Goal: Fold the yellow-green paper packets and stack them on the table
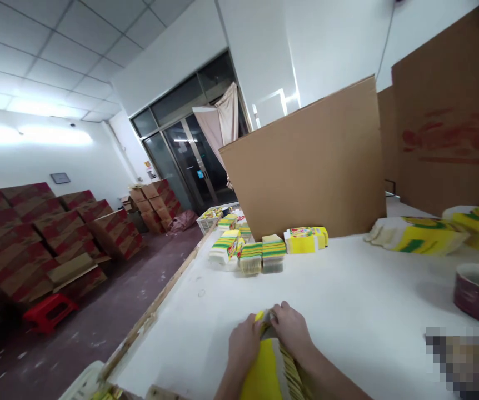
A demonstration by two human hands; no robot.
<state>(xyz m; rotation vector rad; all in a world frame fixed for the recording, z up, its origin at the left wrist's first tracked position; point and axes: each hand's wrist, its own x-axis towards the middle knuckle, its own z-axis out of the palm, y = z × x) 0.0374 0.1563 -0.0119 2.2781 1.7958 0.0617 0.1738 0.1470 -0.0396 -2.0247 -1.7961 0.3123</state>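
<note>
Left hand [243, 344] and right hand [293, 329]: both grasping the far end of one yellow stack [261, 373], toward the near edge of the white table [339, 294]. Striped bundles [251, 259]: grouped by the left edge, beside upright cardboard [310, 172]. Tape roll [475, 297]: toward the right edge.

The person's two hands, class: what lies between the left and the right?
The head view shows a yellow bundle between the left hand and right hand, above the white table.
</note>
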